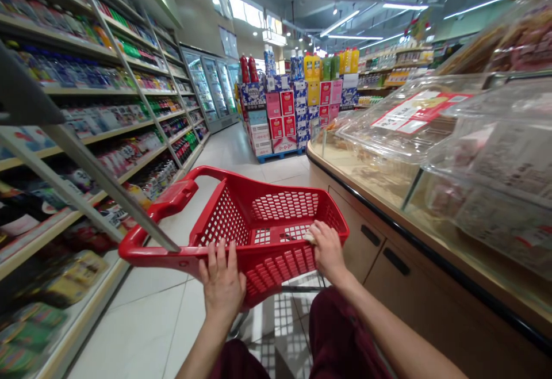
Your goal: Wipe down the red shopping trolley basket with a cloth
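Observation:
A red plastic shopping cart [282,190] with perforated walls stands crosswise before me, and no goods show in its basket. My left hand [223,284] lies against the near side, its fingers stretched out and spread over the rim. Farther right, my right hand [326,247] rests at the near rim with curled fingers. A small whitish crumpled thing [309,237] shows under those fingers; its kind is too small to make out. The cart's handle [172,198] is at the left end, and a grey metal bar [114,186] slants down to the rim there.
Shelves [125,94] packed with bottles and packets line the left side. At right stands a wooden counter [366,218] with clear plastic food boxes [401,117]. Stacked cartons [282,117] topped with bottles stand ahead on the tiled floor [150,304]. Glass-door coolers [209,85] are behind.

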`<state>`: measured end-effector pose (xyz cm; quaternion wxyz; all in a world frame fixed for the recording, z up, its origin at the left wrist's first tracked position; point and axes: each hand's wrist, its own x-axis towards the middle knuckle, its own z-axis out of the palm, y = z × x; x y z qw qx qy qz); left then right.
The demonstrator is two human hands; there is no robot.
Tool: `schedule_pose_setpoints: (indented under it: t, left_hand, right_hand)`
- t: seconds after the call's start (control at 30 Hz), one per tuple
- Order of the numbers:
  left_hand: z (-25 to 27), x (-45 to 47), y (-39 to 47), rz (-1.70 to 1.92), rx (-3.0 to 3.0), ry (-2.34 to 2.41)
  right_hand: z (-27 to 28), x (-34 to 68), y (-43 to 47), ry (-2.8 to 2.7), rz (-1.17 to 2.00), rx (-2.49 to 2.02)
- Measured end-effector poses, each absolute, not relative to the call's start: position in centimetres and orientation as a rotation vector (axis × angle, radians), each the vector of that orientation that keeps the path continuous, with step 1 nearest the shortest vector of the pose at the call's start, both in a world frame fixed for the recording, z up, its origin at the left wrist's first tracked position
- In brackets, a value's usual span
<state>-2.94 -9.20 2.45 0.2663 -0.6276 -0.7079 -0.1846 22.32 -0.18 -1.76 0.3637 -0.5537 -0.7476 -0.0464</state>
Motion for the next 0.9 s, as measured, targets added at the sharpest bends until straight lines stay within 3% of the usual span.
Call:
schedule_pose_setpoints:
  t: [0.1,0.3,0.47,0.63,0.8,0.9]
  left_hand:
    - [2.2,-2.7,-9.1,-0.504,-1.701,-1.911]
    - [2.2,-2.3,-9.0,-0.479,-1.708,-1.931]
    - [2.2,-2.1,-9.1,-0.451,-1.701,-1.936]
    - [2.1,-1.6,-9.0,-0.451,-1.732,-1.934]
    - [1.6,-0.2,-8.7,-0.421,-1.823,-1.923]
    - [1.4,0.0,-8.6,-0.41,-1.83,-1.925]
  right_hand:
    - [-1.6,22.1,-0.3,-2.01,-0.14,-1.355]
    - [-2.1,25.5,0.4,-1.791,-0.233,-1.701]
    - [-2.1,24.1,-0.1,-2.008,-0.214,-1.468]
    - [-2.0,25.2,0.0,-1.829,-0.217,-1.682]
    - [-1.9,24.0,-0.4,-2.021,-0.226,-1.467]
    - [-2.1,25.1,-0.4,-1.956,-0.259,-1.566]
